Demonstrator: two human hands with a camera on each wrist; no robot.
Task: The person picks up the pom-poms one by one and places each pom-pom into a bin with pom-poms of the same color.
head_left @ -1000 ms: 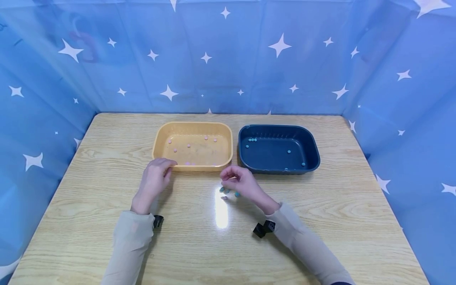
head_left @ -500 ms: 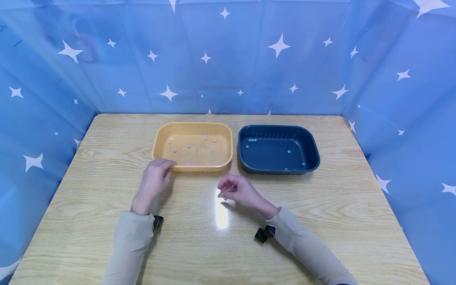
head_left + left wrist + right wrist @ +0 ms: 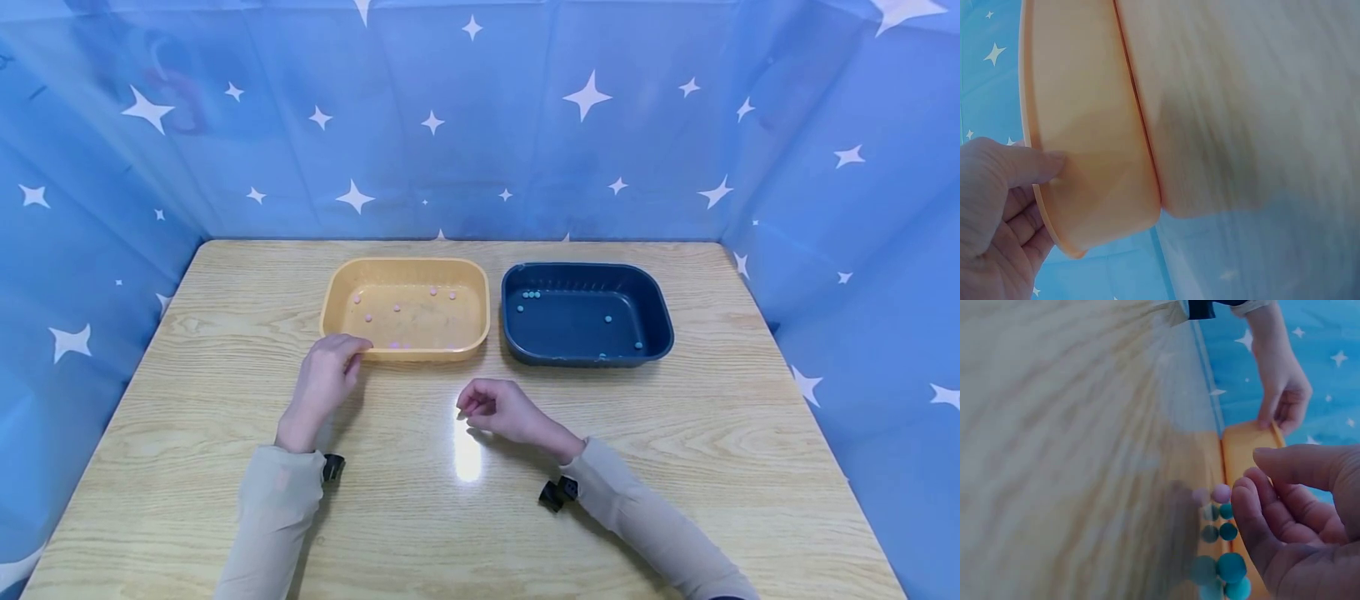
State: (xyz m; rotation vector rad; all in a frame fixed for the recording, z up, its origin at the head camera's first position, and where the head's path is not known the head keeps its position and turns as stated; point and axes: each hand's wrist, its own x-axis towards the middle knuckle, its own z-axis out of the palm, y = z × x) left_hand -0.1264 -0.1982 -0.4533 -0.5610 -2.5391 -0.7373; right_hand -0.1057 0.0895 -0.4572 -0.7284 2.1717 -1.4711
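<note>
In the head view, my left hand [image 3: 324, 375] holds the near-left rim of a yellow-orange plastic tub [image 3: 405, 356]. The left wrist view shows its thumb [image 3: 1041, 165] lying on the tub's outer wall. My right hand [image 3: 506, 410] is low over the table, in front of the gap between the two tubs. Its thumb and bent index finger stand apart in the right wrist view, with nothing seen between them. Just past those fingertips lie a lilac bead [image 3: 1221, 492] and several teal beads [image 3: 1232, 567]. From the head camera the right hand hides them.
To the right of the orange tub stands a dark blue tub [image 3: 588, 362] with several teal beads [image 3: 608, 319] inside. Lilac beads [image 3: 397, 308] are scattered in the orange tub. Both are on a wood-grain table [image 3: 712, 433], with a blue star curtain [image 3: 480, 125] behind.
My right hand has come down and nearer the table's front, covering the beads that showed beneath it in the head view. My left hand has stayed on the tub's rim.
</note>
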